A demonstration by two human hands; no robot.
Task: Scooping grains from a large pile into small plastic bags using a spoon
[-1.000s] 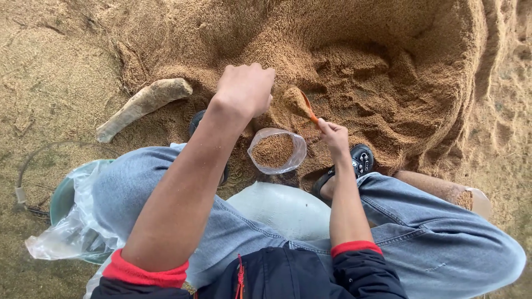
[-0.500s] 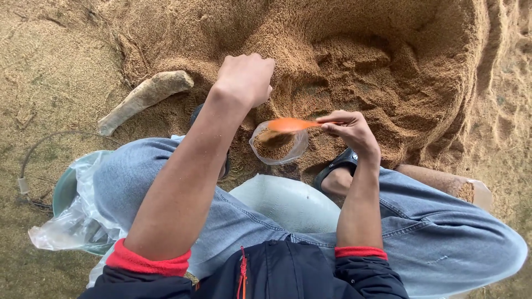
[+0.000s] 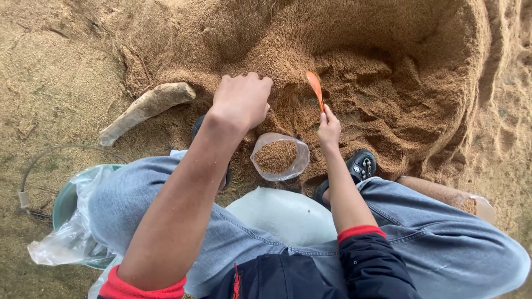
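Orange plastic scoop [image 3: 315, 88], pinched by the right hand [image 3: 329, 128], should dig deep into the sawdust heap [image 3: 354, 66] just beyond the clear, part-filled bag [image 3: 279, 157] — left hand [image 3: 242, 99] curled loosely, holding nothing — then tip squarely over its mouth

**Sandy ground under a heap of sawdust**

The carrier is bare, sandy ground [image 3: 50, 61], strewn with fine brown grains. A large heap of sawdust [image 3: 388, 83] covers its upper middle and right, scooped hollow at the centre. A pale, weathered piece of wood [image 3: 145, 108] lies tilted at the heap's left edge. A clear plastic bag of sawdust [image 3: 279, 156] stands open at the heap's foot. A green basin [image 3: 65, 200] lined with crumpled clear plastic sits at lower left.
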